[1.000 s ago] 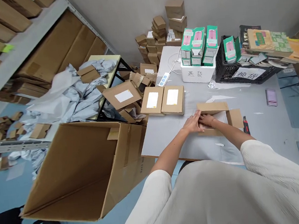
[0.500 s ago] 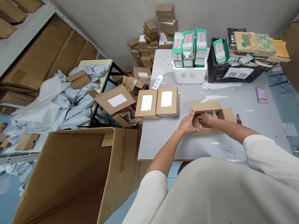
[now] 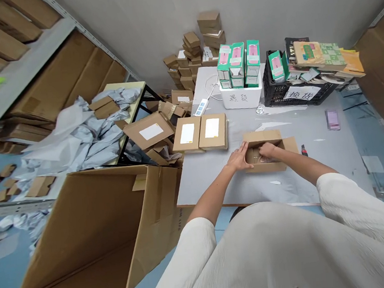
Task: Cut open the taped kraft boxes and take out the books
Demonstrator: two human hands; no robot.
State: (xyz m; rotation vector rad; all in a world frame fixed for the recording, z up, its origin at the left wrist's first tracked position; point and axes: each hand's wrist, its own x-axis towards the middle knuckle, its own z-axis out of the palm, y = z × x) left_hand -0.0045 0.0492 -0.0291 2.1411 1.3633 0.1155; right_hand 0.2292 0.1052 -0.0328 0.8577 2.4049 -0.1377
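An open brown cardboard box (image 3: 267,167) sits on the grey table (image 3: 213,183), its flap out to the right. My left hand (image 3: 239,158) rests against the box's left end, thumb and fingers spread around the edge. Inside the box is my right hand (image 3: 266,150), its fingers bent at clear wrapping over a brown item (image 3: 255,155); the fingertips are partly hidden. Just right of the box lies a red and black cutter (image 3: 304,150). Two closed boxes with white labels (image 3: 186,133) (image 3: 212,128) lie side by side to the left.
Behind stand a white bin (image 3: 242,99) of green-and-pink boxes and a black crate (image 3: 297,97) with books. A power strip (image 3: 201,107) and a phone-like object (image 3: 332,120) lie on the table. A large open carton (image 3: 160,226) stands left, near shelves (image 3: 38,46).
My right hand's fingers have curled inside the box, and more of the item in it shows. My left hand stays at the box's left end. The camera view has shifted slightly.
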